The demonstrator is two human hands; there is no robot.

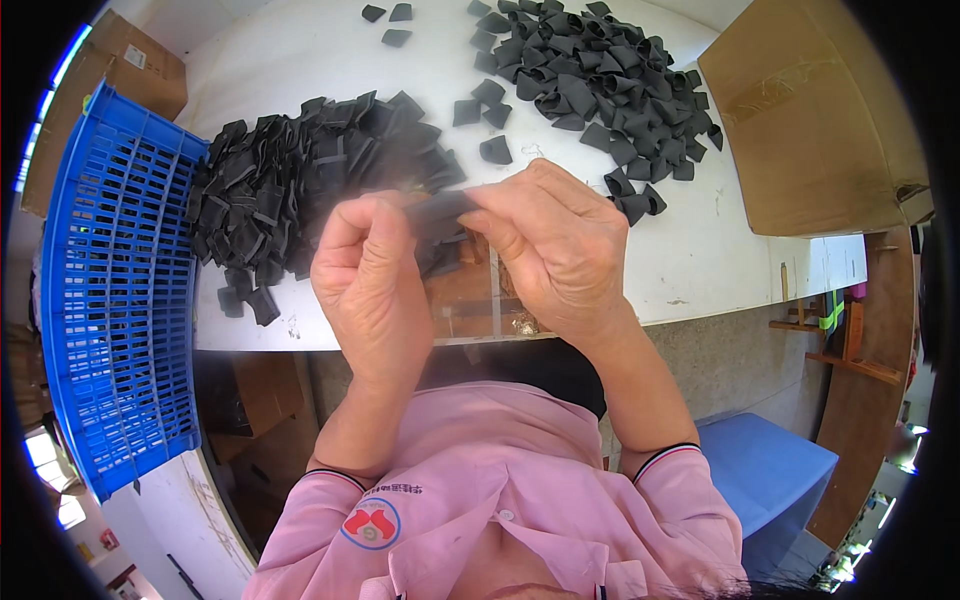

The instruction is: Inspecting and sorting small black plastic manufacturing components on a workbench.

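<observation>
White table (300, 60) behind; left hand (370, 270) and right hand (555, 245) raised, together pinching black rubber piece (440, 208)

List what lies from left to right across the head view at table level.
Blue plastic crate → left pile of black pieces → left hand → right hand, both pinching one black piece → cardboard box.

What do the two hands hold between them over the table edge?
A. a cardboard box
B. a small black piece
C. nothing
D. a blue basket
B: the left hand and the right hand both pinch one small black piece, while the blue basket stands apart at the left.
</observation>
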